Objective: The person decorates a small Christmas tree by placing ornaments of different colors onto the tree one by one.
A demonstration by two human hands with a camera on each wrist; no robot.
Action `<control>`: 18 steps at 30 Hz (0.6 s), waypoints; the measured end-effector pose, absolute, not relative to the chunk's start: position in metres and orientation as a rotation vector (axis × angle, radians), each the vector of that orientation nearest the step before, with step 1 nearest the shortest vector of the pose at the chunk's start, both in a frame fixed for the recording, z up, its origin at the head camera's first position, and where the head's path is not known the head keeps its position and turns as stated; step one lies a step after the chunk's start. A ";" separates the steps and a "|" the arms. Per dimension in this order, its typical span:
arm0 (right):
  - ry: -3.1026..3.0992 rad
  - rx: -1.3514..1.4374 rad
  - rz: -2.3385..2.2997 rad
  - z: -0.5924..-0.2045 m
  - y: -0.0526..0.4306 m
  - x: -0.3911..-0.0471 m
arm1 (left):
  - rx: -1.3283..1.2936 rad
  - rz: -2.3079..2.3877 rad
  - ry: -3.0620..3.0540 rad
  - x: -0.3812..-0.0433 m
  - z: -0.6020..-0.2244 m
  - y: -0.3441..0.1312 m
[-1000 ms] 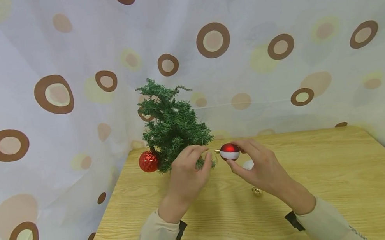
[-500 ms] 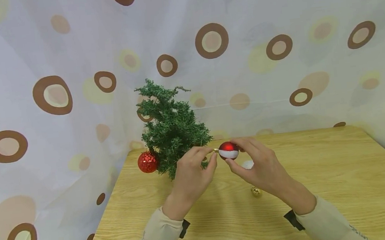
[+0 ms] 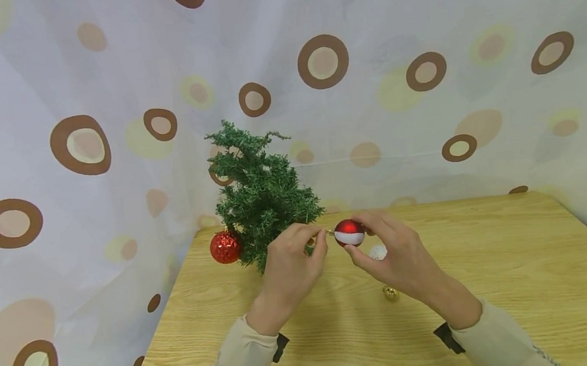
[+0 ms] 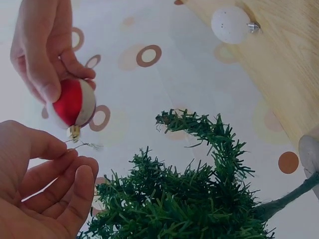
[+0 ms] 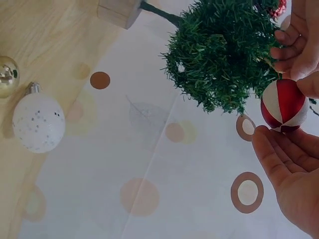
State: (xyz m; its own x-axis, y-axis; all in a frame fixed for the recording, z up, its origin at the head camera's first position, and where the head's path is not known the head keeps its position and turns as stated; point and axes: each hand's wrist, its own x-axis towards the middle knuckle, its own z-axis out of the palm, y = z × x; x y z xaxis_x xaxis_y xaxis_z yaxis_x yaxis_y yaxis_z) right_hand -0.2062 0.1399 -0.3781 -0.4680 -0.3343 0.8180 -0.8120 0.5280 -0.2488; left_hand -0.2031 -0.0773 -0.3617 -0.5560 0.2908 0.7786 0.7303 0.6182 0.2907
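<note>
My right hand [image 3: 400,252] holds a red-and-white Christmas bauble [image 3: 349,232] between thumb and fingers, its gold cap pointing left. With thumb and forefinger, my left hand [image 3: 292,269] pinches the thin hanging thread [image 4: 82,145] just off that cap. Behind the left hand stands a small green Christmas tree [image 3: 267,191], its lower branches partly hidden. A red glitter bauble [image 3: 225,247] hangs on its left side. In the right wrist view the held bauble shows red and white segments, with the fingers under it.
A white speckled bauble [image 5: 39,123] lies on the wooden table [image 3: 497,281], partly behind my right hand in the head view. Nearer me is a small gold bauble [image 3: 390,292]. A patterned cloth [image 3: 372,109] hangs behind and left of the table.
My left hand has moved right to the bauble's cap, then slightly back, its thumb and forefinger closing together. The right hand keeps holding the bauble almost in place.
</note>
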 end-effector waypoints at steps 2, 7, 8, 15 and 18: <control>-2.028 0.942 0.827 -0.382 0.139 -0.207 | -0.790 -0.799 -2.133 -0.203 -0.359 -0.079; -2.003 0.977 0.839 -0.390 0.133 -0.207 | -0.783 -0.795 -2.143 -0.202 -0.357 -0.081; -2.008 0.980 0.843 -0.392 0.132 -0.207 | -0.788 -0.794 -2.143 -0.202 -0.357 -0.081; -2.099 0.998 0.863 -0.403 0.123 -0.205 | -0.817 -0.810 -2.133 -0.203 -0.358 -0.080; -2.119 0.986 0.861 -0.406 0.123 -0.205 | -0.827 -0.817 -2.147 -0.203 -0.359 -0.079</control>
